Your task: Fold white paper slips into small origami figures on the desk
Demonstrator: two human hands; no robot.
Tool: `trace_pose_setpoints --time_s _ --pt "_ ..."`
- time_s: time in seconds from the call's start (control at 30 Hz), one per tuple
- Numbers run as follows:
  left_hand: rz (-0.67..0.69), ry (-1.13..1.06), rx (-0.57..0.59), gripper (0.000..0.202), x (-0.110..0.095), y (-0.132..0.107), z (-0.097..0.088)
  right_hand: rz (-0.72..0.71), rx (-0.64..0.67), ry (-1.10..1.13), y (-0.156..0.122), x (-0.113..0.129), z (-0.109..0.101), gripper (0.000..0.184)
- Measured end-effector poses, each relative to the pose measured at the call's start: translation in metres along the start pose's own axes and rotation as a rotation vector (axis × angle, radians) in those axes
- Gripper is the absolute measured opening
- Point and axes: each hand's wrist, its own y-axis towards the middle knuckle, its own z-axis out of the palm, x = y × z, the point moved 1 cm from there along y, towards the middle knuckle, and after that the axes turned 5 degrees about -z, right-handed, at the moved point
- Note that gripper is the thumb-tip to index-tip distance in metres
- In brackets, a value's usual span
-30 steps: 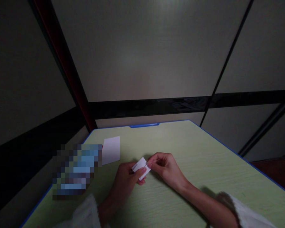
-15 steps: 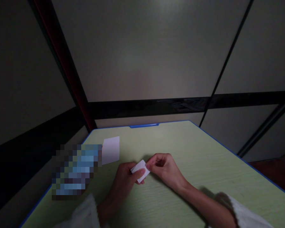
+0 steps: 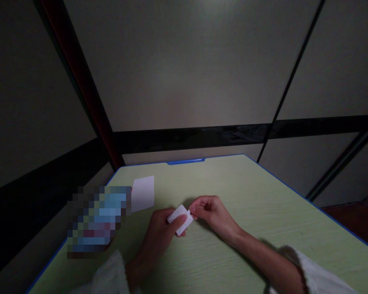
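A small piece of folded white paper (image 3: 177, 213) is held just above the middle of the table, with crease lines across its face. My left hand (image 3: 163, 228) grips it from the left, thumb pressed on top and fingertips showing beneath. At its right corner, my right hand (image 3: 207, 210) pinches a small flap between thumb and index finger. The other fingers of that hand are curled in. A flat white sheet of paper (image 3: 143, 194) lies farther back, to the left of both hands.
The pale green table (image 3: 251, 228) has a blue edge and a blue handle (image 3: 186, 161) at the far side. A pixelated object (image 3: 102, 220), its kind blurred out, is at the left, beside the white sheet. Behind the table rise light panels (image 3: 190, 73) with a black band.
The flap at the folded paper's right corner now sticks out more toward my right hand, which has shifted slightly up. The crease lines show more plainly. My left hand keeps its grip.
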Motion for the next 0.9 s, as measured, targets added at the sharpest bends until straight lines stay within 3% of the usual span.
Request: trace_pose_setpoints --time_s 0.23,0.5,0.7,0.9 --pt "0.020 -0.024 0.009 0.022 0.003 0.001 -0.001 0.066 0.101 0.016 -0.003 0.001 0.004 0.024" --pt "0.065 0.007 0.047 0.023 0.001 -0.002 -0.001 -0.017 0.171 -0.086 -0.006 -0.007 0.005 0.030" --pt "0.066 -0.092 0.093 0.022 0.000 -0.002 0.000 -0.073 0.129 -0.049 -0.009 -0.008 0.006 0.029" --pt "-0.019 -0.198 0.140 0.017 0.005 0.003 0.003 -0.055 0.078 -0.023 -0.006 -0.005 0.002 0.027"
